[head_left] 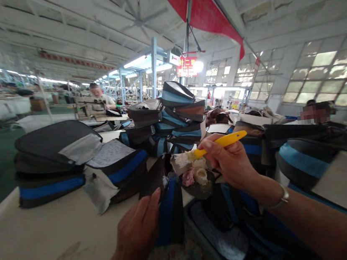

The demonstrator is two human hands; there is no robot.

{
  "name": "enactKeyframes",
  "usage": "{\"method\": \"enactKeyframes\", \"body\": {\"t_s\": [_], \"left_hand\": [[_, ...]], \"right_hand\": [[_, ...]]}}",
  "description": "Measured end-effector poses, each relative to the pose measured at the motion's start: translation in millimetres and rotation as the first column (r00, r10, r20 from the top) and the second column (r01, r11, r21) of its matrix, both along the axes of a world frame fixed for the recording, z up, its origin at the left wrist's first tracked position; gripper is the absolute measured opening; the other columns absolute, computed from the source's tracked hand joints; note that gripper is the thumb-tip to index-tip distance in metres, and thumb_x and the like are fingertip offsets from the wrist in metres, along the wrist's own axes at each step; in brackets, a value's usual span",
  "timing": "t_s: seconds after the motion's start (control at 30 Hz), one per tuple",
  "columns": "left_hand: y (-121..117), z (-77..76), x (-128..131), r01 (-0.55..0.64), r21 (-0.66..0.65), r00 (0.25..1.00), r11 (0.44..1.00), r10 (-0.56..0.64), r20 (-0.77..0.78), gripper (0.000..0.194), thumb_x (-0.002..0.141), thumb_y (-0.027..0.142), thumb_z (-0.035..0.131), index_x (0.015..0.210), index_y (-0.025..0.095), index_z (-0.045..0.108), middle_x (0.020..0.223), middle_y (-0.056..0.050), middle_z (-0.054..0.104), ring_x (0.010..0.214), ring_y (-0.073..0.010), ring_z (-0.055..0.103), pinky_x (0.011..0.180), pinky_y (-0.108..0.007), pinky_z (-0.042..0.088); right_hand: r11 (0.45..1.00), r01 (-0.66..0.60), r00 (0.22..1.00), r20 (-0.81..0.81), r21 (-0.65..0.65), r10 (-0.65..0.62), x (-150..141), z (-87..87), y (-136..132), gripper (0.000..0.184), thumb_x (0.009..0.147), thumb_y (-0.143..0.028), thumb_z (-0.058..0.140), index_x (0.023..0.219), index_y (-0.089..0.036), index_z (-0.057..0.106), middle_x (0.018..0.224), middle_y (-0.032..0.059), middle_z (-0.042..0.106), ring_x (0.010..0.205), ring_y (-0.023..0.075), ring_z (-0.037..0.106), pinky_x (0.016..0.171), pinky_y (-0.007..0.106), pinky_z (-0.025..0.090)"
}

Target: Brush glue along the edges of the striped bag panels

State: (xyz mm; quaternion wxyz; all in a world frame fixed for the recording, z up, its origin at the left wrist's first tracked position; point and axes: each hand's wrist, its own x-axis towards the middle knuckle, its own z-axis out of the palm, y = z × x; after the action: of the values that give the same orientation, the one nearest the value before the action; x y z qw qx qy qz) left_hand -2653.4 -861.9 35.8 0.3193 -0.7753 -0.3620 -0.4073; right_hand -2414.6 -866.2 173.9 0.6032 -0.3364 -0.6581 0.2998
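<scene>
In my right hand (234, 162) is a yellow-handled paintbrush (222, 141), gripped between thumb and fingers. Its whitish, caked bristles point left and hang over a cluttered dark dish (204, 188) holding a pink lump (188, 177) and a small pale cup. My left hand (140, 220) is closed on the edge of a black fabric piece with a blue band (170, 208), at the table's near edge. The fingertips lie on its dark upper panel, and the thumb is hidden. The bristles are close to the far end of this piece; whether they touch it I cannot tell.
Stacked black-and-blue fabric pieces (52, 187) stand on the pale table (56, 233) at left, with a taller pile (178, 121) behind. Below my right arm, a grey bin (202, 236) holds more pieces. Two people (101, 97) sit farther off, one left, one right.
</scene>
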Motion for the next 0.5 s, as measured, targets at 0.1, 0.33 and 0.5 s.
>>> {"method": "enactKeyframes", "body": {"t_s": [0.1,0.33,0.5], "left_hand": [[11.4,-11.5,-18.9,-0.003,-0.079,0.988,0.997,0.016,0.157,0.034,0.092,0.024,0.055,0.126,0.021,0.051,0.106,-0.007,0.070,0.089,-0.0175,0.069,0.078,-0.027,0.051],[19.5,-34.1,-33.9,-0.143,-0.382,0.841,0.913,0.315,0.439,0.026,0.095,0.039,0.044,0.105,0.020,0.059,0.107,-0.007,0.067,0.093,-0.0207,0.067,0.080,-0.030,0.052],[3.1,-12.7,-29.8,-0.090,-0.543,0.826,0.835,0.368,0.428,0.037,0.094,0.048,0.042,0.117,0.022,0.055,0.129,-0.009,0.055,0.114,-0.0257,0.058,0.091,-0.040,0.050]], "right_hand": [[0.949,-0.217,0.903,-0.416,-0.227,0.107,-15.4,-29.6,10.0,0.029,0.087,-0.047,0.064,0.084,-0.018,0.065,0.044,-0.0082,0.042,0.037,0.0051,0.029,0.045,0.019,0.038],[0.732,-0.623,0.519,-0.846,-0.275,0.124,-75.5,-88.6,44.8,0.034,0.085,-0.053,0.065,0.082,-0.019,0.063,0.041,-0.0104,0.043,0.038,0.0051,0.030,0.084,0.045,0.055],[0.668,-0.696,0.412,-0.909,-0.264,0.070,-99.8,-100.1,52.6,0.032,0.090,-0.050,0.060,0.080,-0.019,0.061,0.043,-0.0103,0.042,0.038,0.0053,0.029,0.084,0.047,0.055]]}}
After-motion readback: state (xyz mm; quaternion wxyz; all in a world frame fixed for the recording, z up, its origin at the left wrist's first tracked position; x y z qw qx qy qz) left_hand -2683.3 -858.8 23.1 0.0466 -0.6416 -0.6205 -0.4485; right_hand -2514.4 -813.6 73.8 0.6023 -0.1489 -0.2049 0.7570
